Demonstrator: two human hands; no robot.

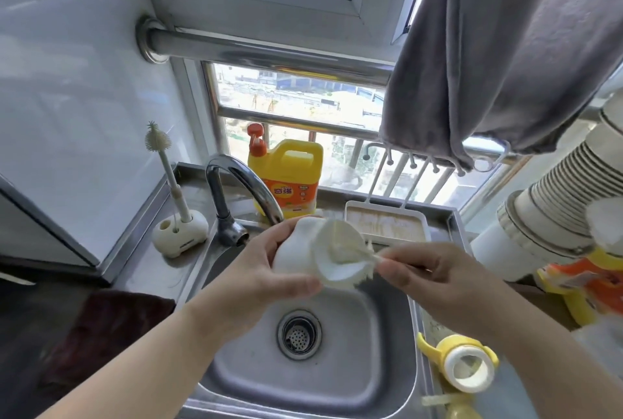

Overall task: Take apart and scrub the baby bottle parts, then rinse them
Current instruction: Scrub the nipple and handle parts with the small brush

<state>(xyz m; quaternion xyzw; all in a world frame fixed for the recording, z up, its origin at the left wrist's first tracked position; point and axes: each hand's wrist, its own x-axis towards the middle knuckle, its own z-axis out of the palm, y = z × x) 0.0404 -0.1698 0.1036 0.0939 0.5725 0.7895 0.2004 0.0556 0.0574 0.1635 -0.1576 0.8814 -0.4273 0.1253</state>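
Nearest, two bare forearms reaching in from below over the steel sink [381, 344]. Left hand [259, 270] curled round a white bottle [296, 250], held tilted above the basin just under the tap [242, 182], mouth turned to the right. Right hand [428, 270] pinching the handle of a brush [350, 253], bristled head pushed into the bottle's mouth. On the counter right of the sink, a yellow handled collar [465, 368] with a white ring, lying apart from the bottle. Behind the tap, a yellow soap jug [286, 176] with an orange cap, touching the window ledge. At back left, a second, slim brush [165, 169] standing upright in a white holder [180, 231]. Right of the jug, a white tray [387, 223]. Above, a grey towel [499, 48] hanging. At far right, stacked paper cups [553, 189].
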